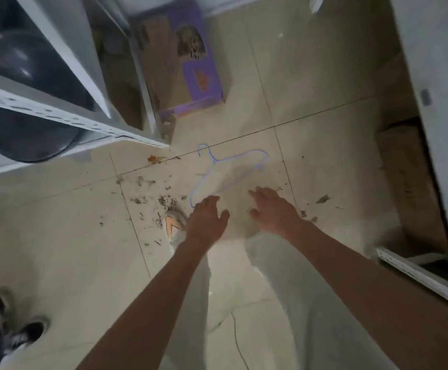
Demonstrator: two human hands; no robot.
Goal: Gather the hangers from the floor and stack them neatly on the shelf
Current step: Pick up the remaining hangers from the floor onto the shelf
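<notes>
Head view, thin blue wire hanger (229,174) lying flat on dirty tiled floor (324,145), left hand (207,218) hovering spread over its lower end, right hand (273,209) reaching beside it, fingers open, white metal shelf (65,121) standing at left.

Thin blue wire hanger (218,166), flat on tiled floor, hook far-left

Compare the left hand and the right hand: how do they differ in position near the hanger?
The left hand is at the hanger's lower-left end, perhaps touching; the right hand is clear of the wire. The left hand's fingers are curled together; the right hand's are spread. Both are empty, palms down.
</notes>
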